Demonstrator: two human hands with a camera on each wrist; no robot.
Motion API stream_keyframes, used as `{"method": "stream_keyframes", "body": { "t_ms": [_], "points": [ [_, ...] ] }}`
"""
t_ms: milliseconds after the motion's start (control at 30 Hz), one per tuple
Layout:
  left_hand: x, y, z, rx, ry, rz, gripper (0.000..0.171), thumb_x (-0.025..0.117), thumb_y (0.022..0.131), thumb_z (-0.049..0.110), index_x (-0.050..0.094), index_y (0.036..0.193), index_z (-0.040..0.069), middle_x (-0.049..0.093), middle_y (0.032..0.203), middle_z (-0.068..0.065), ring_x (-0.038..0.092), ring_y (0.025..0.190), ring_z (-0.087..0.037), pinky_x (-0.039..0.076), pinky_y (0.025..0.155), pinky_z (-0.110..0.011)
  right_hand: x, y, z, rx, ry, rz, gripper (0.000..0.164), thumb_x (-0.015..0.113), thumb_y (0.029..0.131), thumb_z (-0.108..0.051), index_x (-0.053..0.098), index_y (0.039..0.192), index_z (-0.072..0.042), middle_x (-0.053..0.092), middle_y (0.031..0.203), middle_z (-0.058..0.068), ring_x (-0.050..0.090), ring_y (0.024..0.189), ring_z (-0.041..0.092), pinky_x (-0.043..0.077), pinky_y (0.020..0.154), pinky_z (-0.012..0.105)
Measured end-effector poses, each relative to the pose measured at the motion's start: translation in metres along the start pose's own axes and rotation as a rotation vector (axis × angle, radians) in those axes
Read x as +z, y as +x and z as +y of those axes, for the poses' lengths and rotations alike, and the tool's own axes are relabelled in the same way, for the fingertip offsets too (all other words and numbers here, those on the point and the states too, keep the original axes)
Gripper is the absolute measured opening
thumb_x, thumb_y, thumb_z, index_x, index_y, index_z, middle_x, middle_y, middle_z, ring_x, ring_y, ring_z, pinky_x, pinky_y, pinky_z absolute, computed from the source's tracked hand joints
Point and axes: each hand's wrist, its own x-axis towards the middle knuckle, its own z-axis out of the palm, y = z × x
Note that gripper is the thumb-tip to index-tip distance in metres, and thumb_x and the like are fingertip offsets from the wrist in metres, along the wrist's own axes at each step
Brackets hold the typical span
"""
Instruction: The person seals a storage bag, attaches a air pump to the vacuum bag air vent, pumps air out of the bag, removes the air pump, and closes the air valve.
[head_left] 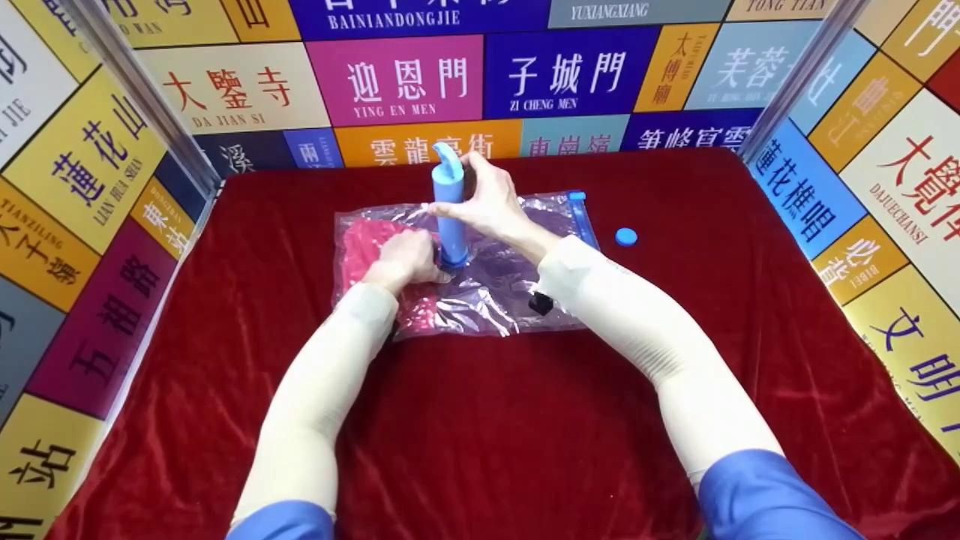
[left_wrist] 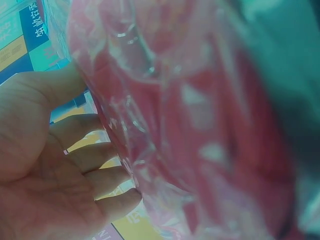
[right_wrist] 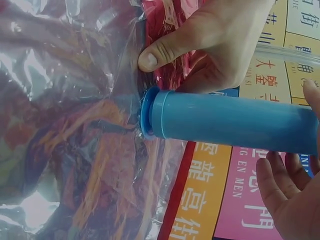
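Observation:
A clear vacuum storage bag lies flat, with pink-red cloth in its left part. On the bag stands a light blue hand pump, upright, its lower end at a blue valve ring. My right hand holds the pump's upper body between thumb and fingers. Close beside the pump's base, my left hand presses on the bag over the cloth. The left wrist view shows its spread, slightly bent fingers touching the plastic. A round blue cap lies right of the bag.
A blue zip slider sits at the bag's far right corner. Dark red velvet cloth covers the table. Panels with printed characters stand behind and on both sides. A small black object shows near my right wrist.

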Motion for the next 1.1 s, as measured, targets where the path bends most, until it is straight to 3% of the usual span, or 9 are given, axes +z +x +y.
{"method": "stream_keyframes", "body": {
  "t_ms": [167,400,500,667,800,900,1100],
  "points": [
    [0.0012,0.0012,0.0007,-0.022,-0.001,-0.002,0.065,0.095,0.071,0.053,0.072,0.110,0.006,0.073,0.115,-0.021,0.070,0.104,-0.042,0.058,0.091,-0.054,-0.0003,-0.0013,-0.0020,-0.012,-0.036,0.015,0.065,0.096,0.072,-0.049,0.065,0.120,-0.017,0.074,0.104,0.000,0.069,0.092,0.016,0.055,0.080,0.031],
    [-0.0005,0.0012,0.0017,-0.032,0.001,-0.004,0.064,0.096,0.071,0.052,0.072,0.108,0.006,0.073,0.113,-0.020,0.070,0.102,-0.041,0.058,0.091,-0.053,-0.0023,-0.0003,-0.0026,-0.026,0.010,0.009,0.072,0.093,0.077,-0.027,0.065,0.144,-0.031,0.078,0.113,0.000,0.071,0.093,0.013,0.057,0.083,0.029],
    [-0.0016,0.0007,0.0022,-0.029,0.001,-0.004,0.062,0.096,0.071,0.052,0.072,0.106,0.006,0.073,0.112,-0.020,0.070,0.101,-0.041,0.058,0.090,-0.053,-0.0035,0.0002,-0.0030,-0.009,-0.002,0.004,0.062,0.090,0.076,-0.025,0.070,0.135,-0.025,0.078,0.113,0.000,0.071,0.095,0.013,0.056,0.086,0.028],
    [-0.0012,-0.0002,0.0027,-0.023,0.003,-0.008,0.055,0.095,0.073,0.050,0.073,0.102,0.010,0.074,0.109,-0.017,0.070,0.101,-0.040,0.058,0.090,-0.052,-0.0041,-0.0005,-0.0040,0.013,-0.032,-0.031,0.049,0.087,0.075,-0.027,0.071,0.120,-0.015,0.076,0.107,0.001,0.069,0.095,0.016,0.055,0.088,0.028],
    [-0.0004,-0.0007,0.0025,-0.016,-0.004,-0.008,0.057,0.095,0.072,0.050,0.073,0.105,0.009,0.074,0.109,-0.017,0.071,0.101,-0.039,0.058,0.091,-0.053,-0.0034,-0.0019,-0.0040,0.022,0.008,-0.053,0.062,0.090,0.075,-0.027,0.068,0.131,-0.016,0.076,0.113,0.002,0.071,0.099,0.015,0.057,0.089,0.028],
    [0.0004,-0.0007,0.0018,-0.015,-0.006,-0.011,0.059,0.095,0.073,0.050,0.073,0.108,0.008,0.074,0.108,-0.017,0.071,0.101,-0.039,0.058,0.091,-0.053,-0.0025,-0.0030,-0.0037,0.030,0.035,-0.033,0.076,0.096,0.072,-0.037,0.062,0.138,-0.020,0.075,0.117,0.001,0.071,0.101,0.013,0.057,0.090,0.029],
    [0.0015,0.0011,0.0002,-0.002,0.000,0.005,0.059,0.095,0.072,0.052,0.073,0.106,0.009,0.075,0.108,-0.019,0.071,0.102,-0.042,0.058,0.092,-0.054,0.0002,-0.0031,-0.0046,0.035,-0.024,0.052,0.079,0.098,0.064,-0.058,0.060,0.122,-0.020,0.072,0.110,-0.004,0.067,0.102,0.015,0.053,0.090,0.030]
  ]
}}
